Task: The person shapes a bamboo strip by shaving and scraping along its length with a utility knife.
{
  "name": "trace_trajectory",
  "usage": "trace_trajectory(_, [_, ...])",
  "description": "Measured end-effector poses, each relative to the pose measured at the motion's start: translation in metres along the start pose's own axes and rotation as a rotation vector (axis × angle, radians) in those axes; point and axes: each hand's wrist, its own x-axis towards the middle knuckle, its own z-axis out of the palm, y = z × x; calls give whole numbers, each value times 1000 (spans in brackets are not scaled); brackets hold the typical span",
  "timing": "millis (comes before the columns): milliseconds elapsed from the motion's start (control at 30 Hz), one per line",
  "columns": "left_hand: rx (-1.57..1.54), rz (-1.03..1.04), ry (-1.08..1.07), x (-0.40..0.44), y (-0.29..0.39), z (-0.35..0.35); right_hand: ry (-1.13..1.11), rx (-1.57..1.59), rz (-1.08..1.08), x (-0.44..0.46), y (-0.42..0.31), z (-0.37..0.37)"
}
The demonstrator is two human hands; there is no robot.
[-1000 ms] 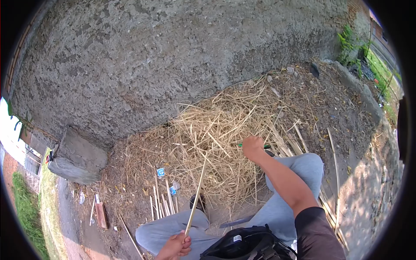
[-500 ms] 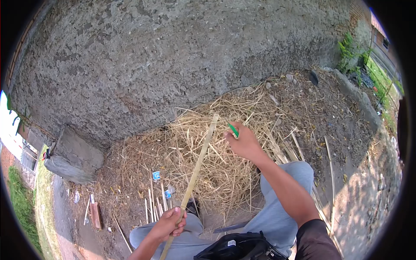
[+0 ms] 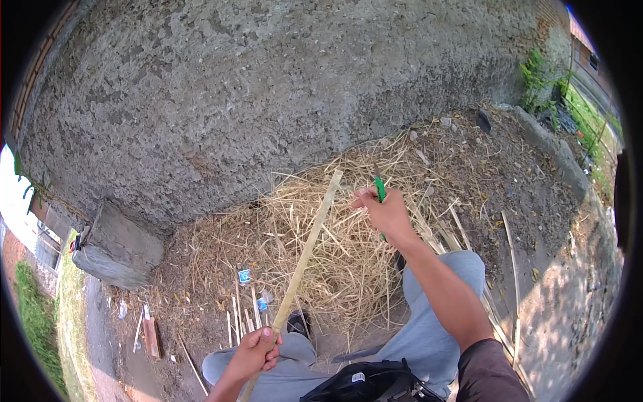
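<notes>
One strip (image 3: 303, 258) points forward-right, apparently raised.

super rough matt cement-looking wall (image 3: 268, 87), pretty smooth wooden strip (image 3: 304, 258), plastic-looking handle (image 3: 380, 189), dry matt wood shavings (image 3: 341, 281), plain matt cloth trousers (image 3: 418, 338), fabric-looking bag (image 3: 351, 386), gritty stone-like block (image 3: 124, 241)

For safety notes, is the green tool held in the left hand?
No, the right hand holds the green tool; the left hand grips the pale strip.

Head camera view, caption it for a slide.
Left hand grips a long strip, right hand a green tool, near loose straw.
</notes>
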Motion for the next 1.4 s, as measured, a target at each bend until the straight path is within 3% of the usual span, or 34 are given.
trace_trajectory(33, [0,2,0,-1,-1,0,0,0,-2,2,7,-1])
trace_trajectory(100, [9,11,41,-2,-1,0,140,-463,-370,8,27,1])
trace_trajectory(133, [8,14,42,-2,-2,0,140,-462,-373,-3,10,3])
trace_trajectory(200, [-3,24,77,-2,-5,1,46,-596,-171,-27,-19,4])
trace_trajectory(333, [-68,19,76,6,-18,3,-26,-703,-494,-48,-10,24])
trace_trajectory(567, [-244,-129,58,19,-4,39,-233,-894,-608,-87,22,54])
trace_trajectory(733, [-196,-67,139,24,-9,62,-216,-1078,-535,-76,35,56])
trace_trajectory(967, [-262,-212,144,6,-4,72,-179,-1178,-609,-60,54,62])
trace_trajectory(1033, [-285,-262,137,2,-12,66,-174,-1205,-446,-40,58,55])
trace_trajectory(1167, [-355,-330,132,-17,-37,63,-266,-1308,-323,-22,66,53])
trace_trajectory(1300, [-259,-390,179,-48,-58,53,-66,-1385,-15,38,125,-5])
trace_trajectory(1400, [-356,-453,237,-69,-36,34,-11,-1427,-25,46,162,-16])
